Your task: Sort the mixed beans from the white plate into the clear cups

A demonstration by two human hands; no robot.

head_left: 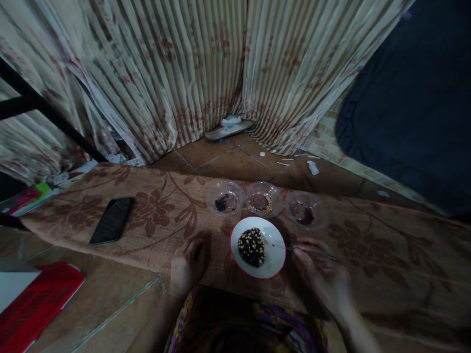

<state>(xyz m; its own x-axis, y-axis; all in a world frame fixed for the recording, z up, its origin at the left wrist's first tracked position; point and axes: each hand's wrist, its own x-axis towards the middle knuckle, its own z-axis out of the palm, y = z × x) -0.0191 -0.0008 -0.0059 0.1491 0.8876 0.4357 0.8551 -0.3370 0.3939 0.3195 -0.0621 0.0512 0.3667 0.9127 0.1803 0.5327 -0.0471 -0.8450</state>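
Observation:
A white bowl with a red rim [275, 267] stands on the cloth-covered bench, with mixed black and pale yellow beans [252, 247] heaped on its left side. My right hand [324, 272] holds thin metal tweezers [283, 246], whose tip reaches over the bowl's right side near the beans. Nothing shows between the tips. My left hand [188, 262] rests on the cloth left of the bowl, fingers curled in a loose fist. Behind the bowl are three clear plastic cups: one with black beans [222, 202], one with yellow beans [262, 210], one with dark reddish beans [305, 214].
A dark phone [112, 220] lies on the patterned cloth [154, 245] at the left. A red item [44, 299] is on the floor at lower left. Past the bench are striped curtains [198, 73], a sandal [230, 129] and small white scraps [312, 167].

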